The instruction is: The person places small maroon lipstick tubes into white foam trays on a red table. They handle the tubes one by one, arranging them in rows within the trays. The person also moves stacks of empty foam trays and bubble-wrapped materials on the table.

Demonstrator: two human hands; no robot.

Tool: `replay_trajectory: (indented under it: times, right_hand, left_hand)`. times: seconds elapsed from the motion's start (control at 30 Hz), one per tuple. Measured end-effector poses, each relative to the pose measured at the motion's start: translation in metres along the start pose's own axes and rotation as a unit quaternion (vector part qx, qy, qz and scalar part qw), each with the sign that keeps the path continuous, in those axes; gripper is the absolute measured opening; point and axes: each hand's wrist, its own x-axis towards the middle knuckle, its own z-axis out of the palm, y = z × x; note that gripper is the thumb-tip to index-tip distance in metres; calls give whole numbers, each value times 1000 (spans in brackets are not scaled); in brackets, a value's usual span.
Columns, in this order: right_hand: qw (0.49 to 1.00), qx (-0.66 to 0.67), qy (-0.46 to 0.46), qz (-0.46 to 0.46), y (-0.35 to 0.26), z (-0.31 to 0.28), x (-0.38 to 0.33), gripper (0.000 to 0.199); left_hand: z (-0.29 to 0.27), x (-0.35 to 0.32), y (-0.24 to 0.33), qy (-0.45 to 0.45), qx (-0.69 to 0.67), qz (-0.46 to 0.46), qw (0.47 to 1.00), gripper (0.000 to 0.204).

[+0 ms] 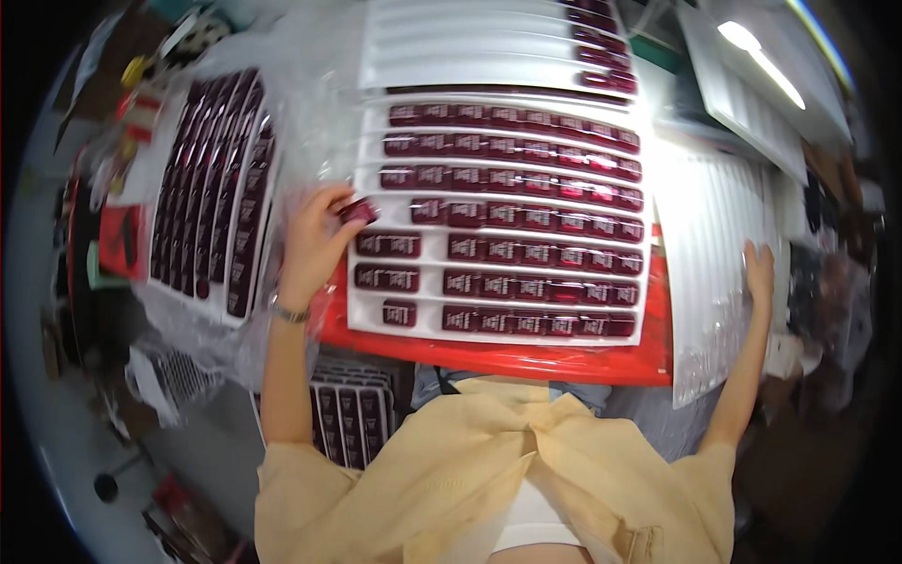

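The left hand (315,246) pinches one dark red packet (358,211) by a white tray (498,324) with seven filled rows; the right hand (759,274) lies open and flat at mid right.

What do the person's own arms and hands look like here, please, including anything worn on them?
Both forearms are bare up to pale yellow, loose sleeves pushed back near the elbows. The left hand has a thin metallic bracelet or watch at its wrist. The right hand shows no glove, ring or wristband that can be made out.

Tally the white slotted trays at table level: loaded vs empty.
Loaded with dark red packets: 3 (centre tray, left tray, rear tray)
Empty: 2 (right tray, far-right tray)
Total: 5
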Motion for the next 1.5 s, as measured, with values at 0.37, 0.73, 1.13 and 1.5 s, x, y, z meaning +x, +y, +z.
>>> replay_trajectory:
  times: [0.37, 0.73, 1.13, 1.5]
  right_hand:
    - [985, 97, 81, -116, -13, -11, 21, 37]
    - [817, 533, -81, -206, -253, -131, -124, 17]
    - [700, 289, -169, -631, -383, -146, -264, 83]
    - [999, 0, 21, -35, -70, -35, -78, 62]
  left_hand:
    - [28, -5, 25, 18, 63, 87, 994, 31]
    - [49, -33, 44, -26, -109, 137, 984, 32]
    - [56, -56, 78, -145, -383, 51, 911, 31]
    - [36, -23, 85, -42, -99, 170, 980, 67]
